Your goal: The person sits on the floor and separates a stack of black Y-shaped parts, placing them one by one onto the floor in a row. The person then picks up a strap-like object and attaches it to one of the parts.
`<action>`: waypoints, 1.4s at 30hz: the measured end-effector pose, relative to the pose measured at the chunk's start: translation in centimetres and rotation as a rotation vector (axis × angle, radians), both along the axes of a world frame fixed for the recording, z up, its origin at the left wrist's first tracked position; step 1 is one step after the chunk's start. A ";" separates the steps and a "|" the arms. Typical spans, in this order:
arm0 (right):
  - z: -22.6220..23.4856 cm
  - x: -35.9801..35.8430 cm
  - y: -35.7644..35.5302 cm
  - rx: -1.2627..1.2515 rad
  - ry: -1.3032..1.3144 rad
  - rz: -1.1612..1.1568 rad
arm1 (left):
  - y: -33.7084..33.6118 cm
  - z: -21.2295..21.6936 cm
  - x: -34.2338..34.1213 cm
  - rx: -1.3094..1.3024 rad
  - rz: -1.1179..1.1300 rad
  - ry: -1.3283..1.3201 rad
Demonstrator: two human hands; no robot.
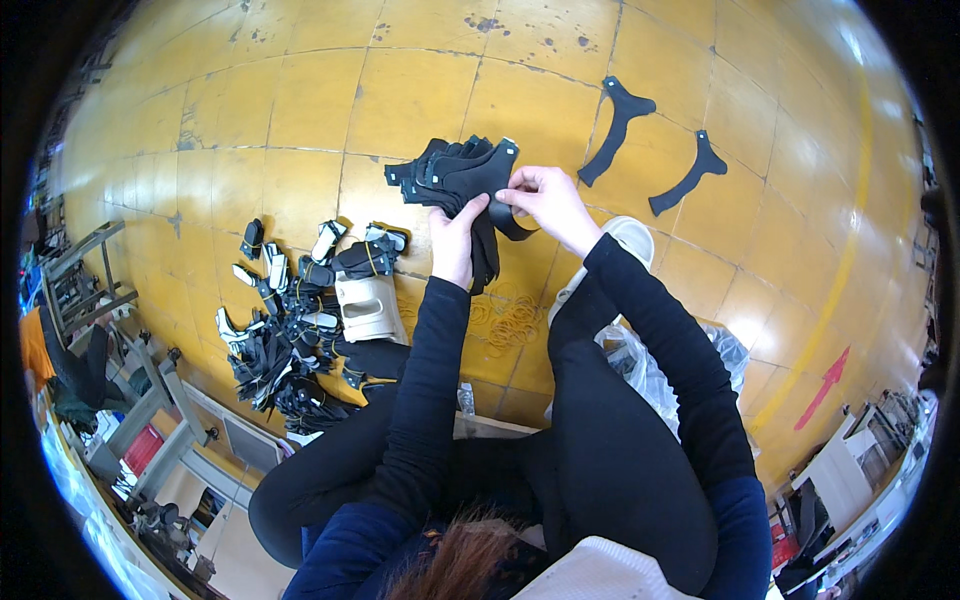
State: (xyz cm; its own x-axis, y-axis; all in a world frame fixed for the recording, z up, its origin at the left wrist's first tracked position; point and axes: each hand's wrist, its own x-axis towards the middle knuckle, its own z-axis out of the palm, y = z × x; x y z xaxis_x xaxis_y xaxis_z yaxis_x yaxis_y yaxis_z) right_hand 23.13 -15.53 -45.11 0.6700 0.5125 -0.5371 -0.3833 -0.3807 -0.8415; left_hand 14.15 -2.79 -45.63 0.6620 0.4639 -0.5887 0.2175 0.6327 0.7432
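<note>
A stack of black Y-shaped fabric pieces is spread like a fan above the floor in front of me. My left hand grips it from below, thumb on top, and long black tails hang down beside that wrist. At the stack's right side, my right hand pinches the top piece near its edge, thumb and fingers pressed together. Farther right, one similar black piece lies flat on the floor. Beside it rests a second loose piece.
Bundled black and white pieces are heaped at my left, by one beige shoe. Tan rubber bands lie scattered between my feet. Clear plastic bags sit beside my right leg. Metal frames stand at the left; a red arrow marks the yellow floor.
</note>
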 end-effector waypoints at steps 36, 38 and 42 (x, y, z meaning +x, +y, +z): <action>-7.7 7.8 8.1 0.375 0.140 -0.401 | 5.2 1.7 -5.4 -0.122 0.403 -0.116; -8.5 8.6 8.7 0.393 0.209 -0.509 | 5.0 2.0 -5.2 0.023 0.446 -0.067; -8.1 6.8 8.6 -0.013 -0.198 -0.451 | 5.0 3.1 -4.1 0.015 0.385 -0.097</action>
State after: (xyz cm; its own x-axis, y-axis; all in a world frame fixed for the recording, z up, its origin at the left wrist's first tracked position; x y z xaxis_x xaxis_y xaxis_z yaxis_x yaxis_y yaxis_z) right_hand 29.94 -6.92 -53.21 0.9134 0.1418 -0.3815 -0.3458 -0.2240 -0.9112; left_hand 10.03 2.25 -42.56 0.4902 0.6971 -0.5232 -0.1056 0.6433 0.7583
